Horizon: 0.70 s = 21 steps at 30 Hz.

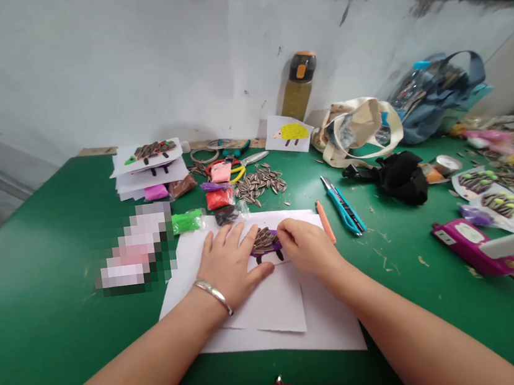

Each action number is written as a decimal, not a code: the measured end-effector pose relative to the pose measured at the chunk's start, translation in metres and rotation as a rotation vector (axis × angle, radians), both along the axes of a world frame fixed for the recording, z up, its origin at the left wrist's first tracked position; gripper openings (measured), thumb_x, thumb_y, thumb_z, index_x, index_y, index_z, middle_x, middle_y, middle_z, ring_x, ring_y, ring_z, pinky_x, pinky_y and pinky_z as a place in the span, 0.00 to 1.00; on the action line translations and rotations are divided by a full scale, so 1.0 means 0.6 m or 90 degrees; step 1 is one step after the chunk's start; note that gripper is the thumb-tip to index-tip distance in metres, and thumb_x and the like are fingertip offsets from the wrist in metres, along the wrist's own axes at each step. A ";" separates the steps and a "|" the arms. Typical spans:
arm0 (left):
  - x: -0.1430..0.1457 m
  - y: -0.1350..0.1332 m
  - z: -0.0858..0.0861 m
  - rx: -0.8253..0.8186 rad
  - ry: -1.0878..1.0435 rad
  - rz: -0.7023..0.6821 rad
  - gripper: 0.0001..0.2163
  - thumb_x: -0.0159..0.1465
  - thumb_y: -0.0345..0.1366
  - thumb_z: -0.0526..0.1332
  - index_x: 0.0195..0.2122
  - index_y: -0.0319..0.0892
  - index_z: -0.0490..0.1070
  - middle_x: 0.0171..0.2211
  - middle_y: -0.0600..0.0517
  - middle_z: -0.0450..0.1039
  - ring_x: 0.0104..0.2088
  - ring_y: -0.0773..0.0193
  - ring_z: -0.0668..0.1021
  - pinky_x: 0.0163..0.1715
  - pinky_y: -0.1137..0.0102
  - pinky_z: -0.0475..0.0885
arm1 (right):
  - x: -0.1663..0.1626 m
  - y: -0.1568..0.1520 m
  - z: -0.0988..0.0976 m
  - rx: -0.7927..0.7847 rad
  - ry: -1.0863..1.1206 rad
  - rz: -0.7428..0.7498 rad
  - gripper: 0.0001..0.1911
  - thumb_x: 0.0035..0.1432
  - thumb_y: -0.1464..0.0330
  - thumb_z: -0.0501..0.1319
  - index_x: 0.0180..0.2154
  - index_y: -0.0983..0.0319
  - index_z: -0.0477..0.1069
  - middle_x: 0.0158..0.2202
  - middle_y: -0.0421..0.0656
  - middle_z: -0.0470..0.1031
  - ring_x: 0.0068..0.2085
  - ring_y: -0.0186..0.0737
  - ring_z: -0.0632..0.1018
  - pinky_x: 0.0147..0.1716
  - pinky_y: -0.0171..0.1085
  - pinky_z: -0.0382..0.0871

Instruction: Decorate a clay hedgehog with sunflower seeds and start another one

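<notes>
My left hand [231, 263], with a silver bracelet at the wrist, lies flat with fingers spread on a white sheet of paper [271, 306], just left of a small purple clay hedgehog [266, 242] covered in sunflower seeds. My right hand [305, 248] sits at the hedgehog's right side, its fingers curled and pinched against the figure's edge. What the fingertips hold, if anything, is hidden. A second, larger white sheet lies beneath the first on the green table [41, 306].
A heap of sunflower seeds [258, 184], coloured clay packets [218, 197], scissors [239, 166], a blue utility knife [343, 205] and an orange pen [325, 221] lie behind the paper. Finished hedgehog cards [149, 156], a bottle [299, 84], bags [361, 123] and a purple device [477, 247] stand around.
</notes>
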State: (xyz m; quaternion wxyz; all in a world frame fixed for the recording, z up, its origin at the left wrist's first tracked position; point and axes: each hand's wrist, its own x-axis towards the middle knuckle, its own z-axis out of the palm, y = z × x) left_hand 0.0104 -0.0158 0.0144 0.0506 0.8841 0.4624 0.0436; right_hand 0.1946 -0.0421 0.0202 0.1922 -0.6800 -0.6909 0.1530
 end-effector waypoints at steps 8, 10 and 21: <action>0.002 -0.001 0.002 0.001 0.007 0.006 0.33 0.61 0.55 0.58 0.64 0.45 0.59 0.63 0.43 0.62 0.62 0.42 0.62 0.60 0.45 0.53 | -0.003 -0.001 -0.003 -0.027 -0.053 -0.016 0.12 0.66 0.69 0.49 0.29 0.60 0.63 0.28 0.41 0.72 0.32 0.37 0.71 0.29 0.35 0.52; 0.003 -0.002 0.003 -0.002 0.011 0.007 0.32 0.62 0.55 0.58 0.64 0.45 0.59 0.63 0.43 0.61 0.62 0.42 0.61 0.60 0.44 0.53 | -0.005 -0.001 -0.003 -0.028 -0.065 -0.017 0.12 0.66 0.68 0.48 0.29 0.60 0.63 0.29 0.41 0.73 0.32 0.38 0.71 0.29 0.35 0.52; 0.002 -0.003 0.002 -0.010 0.010 0.012 0.32 0.62 0.55 0.58 0.64 0.47 0.58 0.64 0.44 0.60 0.63 0.42 0.60 0.60 0.44 0.53 | -0.008 -0.002 -0.012 -0.019 -0.130 -0.001 0.13 0.65 0.69 0.49 0.28 0.60 0.65 0.29 0.42 0.75 0.31 0.37 0.73 0.28 0.37 0.50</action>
